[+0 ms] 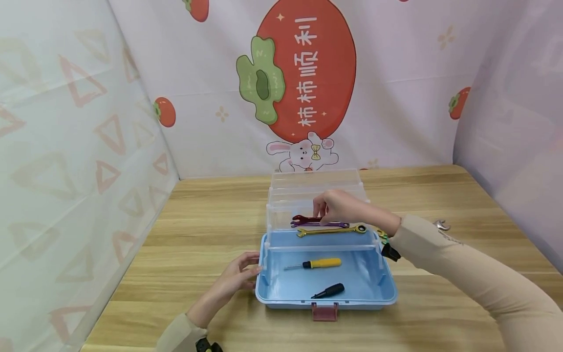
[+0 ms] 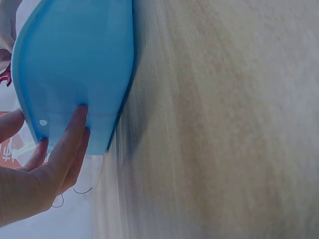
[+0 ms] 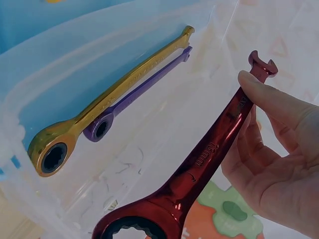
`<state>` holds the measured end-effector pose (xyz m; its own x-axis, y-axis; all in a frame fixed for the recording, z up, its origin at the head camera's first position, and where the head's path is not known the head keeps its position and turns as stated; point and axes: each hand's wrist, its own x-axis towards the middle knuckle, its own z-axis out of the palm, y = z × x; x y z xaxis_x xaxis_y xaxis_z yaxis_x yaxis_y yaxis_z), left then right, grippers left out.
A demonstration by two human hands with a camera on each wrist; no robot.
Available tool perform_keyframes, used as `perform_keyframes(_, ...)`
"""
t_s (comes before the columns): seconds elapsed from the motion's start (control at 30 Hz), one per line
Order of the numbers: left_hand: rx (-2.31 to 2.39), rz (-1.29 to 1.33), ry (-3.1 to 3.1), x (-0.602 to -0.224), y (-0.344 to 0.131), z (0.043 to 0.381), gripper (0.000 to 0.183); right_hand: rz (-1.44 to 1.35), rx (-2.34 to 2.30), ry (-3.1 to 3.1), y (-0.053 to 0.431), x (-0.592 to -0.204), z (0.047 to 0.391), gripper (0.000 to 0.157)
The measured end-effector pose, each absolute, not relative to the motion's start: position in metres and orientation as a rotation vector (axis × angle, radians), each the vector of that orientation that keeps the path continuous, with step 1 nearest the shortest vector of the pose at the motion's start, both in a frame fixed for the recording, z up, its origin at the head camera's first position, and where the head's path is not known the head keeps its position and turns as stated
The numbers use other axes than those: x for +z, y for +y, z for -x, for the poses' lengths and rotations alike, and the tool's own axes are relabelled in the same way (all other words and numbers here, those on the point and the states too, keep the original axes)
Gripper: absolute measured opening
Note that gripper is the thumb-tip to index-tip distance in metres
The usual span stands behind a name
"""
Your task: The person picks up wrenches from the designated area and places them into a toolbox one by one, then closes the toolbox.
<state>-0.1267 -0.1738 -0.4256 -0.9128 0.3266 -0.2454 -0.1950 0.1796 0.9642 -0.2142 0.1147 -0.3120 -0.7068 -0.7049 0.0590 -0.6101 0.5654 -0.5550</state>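
My right hand [image 1: 336,205] pinches a dark red combination wrench [image 3: 207,154] near its forked end, above a clear tray [image 1: 281,239] of the toolbox. In that tray lie a gold wrench [image 3: 119,89] and a thinner purple wrench [image 3: 144,87], side by side. My left hand [image 1: 237,274] rests against the left side of the blue toolbox [image 2: 79,59], its fingertips on the outer wall and its thumb at the rim. On the toolbox floor are a yellow-handled screwdriver [image 1: 325,263] and a short black screwdriver [image 1: 332,291].
The clear lid [image 1: 314,178] stands raised behind the toolbox. A pink latch [image 1: 324,312] hangs at its front. Right of the box, on the wooden table [image 1: 211,210], a silver wrench [image 1: 442,225] and a green wrench [image 1: 384,236] show partly behind my right arm.
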Motion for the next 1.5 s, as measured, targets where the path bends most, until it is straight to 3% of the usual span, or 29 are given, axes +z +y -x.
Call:
perform_keyframes(0.53,1.782,-0.122,2.074,-0.424,-0.173,0.128,0.051,1.108,-0.856,2.576,0.084,-0.319,0.214,0.009)
perform_keyframes(1.5,1.793,-0.113,2.060,-0.424,-0.174,0.128,0.051,1.154,-0.848,2.537,0.078,-0.346,0.218,0.010)
